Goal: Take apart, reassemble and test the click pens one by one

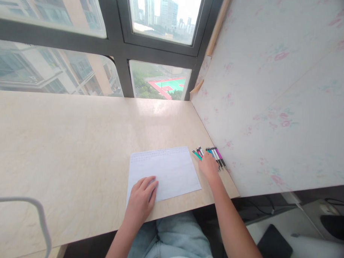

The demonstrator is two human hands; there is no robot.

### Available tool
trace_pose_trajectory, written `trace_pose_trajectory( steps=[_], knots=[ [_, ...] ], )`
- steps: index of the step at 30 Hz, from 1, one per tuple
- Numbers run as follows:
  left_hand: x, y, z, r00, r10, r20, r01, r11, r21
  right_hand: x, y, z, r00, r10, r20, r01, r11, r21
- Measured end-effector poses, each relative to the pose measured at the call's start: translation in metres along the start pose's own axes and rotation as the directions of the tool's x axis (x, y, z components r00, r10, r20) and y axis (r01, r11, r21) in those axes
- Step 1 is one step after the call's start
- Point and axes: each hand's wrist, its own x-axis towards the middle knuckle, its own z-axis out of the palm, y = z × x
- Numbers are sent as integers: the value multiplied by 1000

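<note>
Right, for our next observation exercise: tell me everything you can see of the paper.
The paper is a white, thin-looking sheet with straight sides. It lies flat on the pale table, slightly askew to the near edge. Rows of faint bluish writing run along its far edge, too small to read. The left hand rests on its near left part, covering some of it. The pens lie to its right, apart from it.

Faint writing [157,154] atop the white sheet [170,174] is too small to read.
</note>
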Motion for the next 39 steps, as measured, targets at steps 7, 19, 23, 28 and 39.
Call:
trace_pose_trajectory(
  steps=[7, 19, 23, 28, 39],
  knots=[
    [-1, -1, 0, 999, -28, 30, 29, 999, -45, 0, 24, -11, 992, 109, -57, -110, 994, -6],
    [-1, -1, 0, 999, -35, 29, 37, 997, -68, 28, 41, -13, 979, 188, 83, -184, 981, -54],
    [-3, -1, 1, 999, -40, 18, 42, 996, -79, 32, 45, -12, 979, 181, 93, -176, 982, -64],
    [-3, -1, 1, 999, -38, 9, 38, 995, -88, 41, 48, -13, 978, 158, 137, -150, 987, -65],
    [-5, -2, 3, 998, -59, -30, 55, 990, -126, 49, 52, -21, 976, 135, 169, -136, 991, -7]
  ],
)
